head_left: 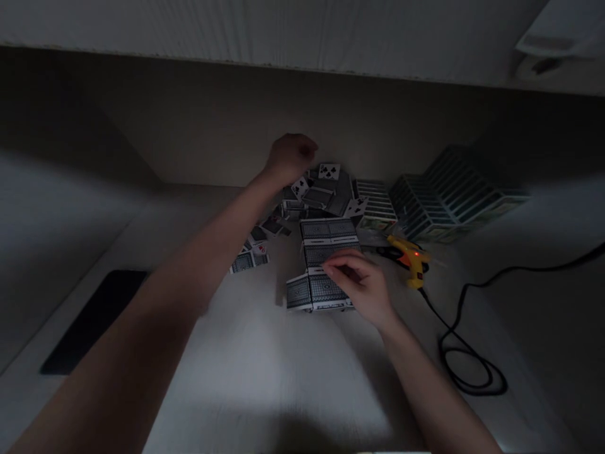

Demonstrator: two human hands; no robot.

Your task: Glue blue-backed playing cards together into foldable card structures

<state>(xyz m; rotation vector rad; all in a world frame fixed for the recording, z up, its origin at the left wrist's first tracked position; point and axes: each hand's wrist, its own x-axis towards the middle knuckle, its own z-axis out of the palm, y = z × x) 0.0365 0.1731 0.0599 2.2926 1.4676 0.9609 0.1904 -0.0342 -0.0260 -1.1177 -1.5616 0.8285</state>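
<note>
A stepped structure of playing cards (328, 287), backs upward, stands on the white surface. Over its right side hovers or rests my right hand (362, 284), thumb and index finger pinched together; whether it touches the cards, or holds anything small, I cannot make out. Farther back, my left hand (290, 157) is raised with curled fingers above the left edge of a heap of loose playing cards (317, 197). What those fingers hold, if anything, is hidden. Some cards in the heap lie face up, among them an eight of clubs (329, 171).
More loose cards (250, 258) lie to the left. A yellow glue gun (416, 263), its red light lit, sits right of the structure with a looped black cord (466, 350). Several stepped card structures (454, 195) stand behind it. A dark flat object (92, 321) lies at left.
</note>
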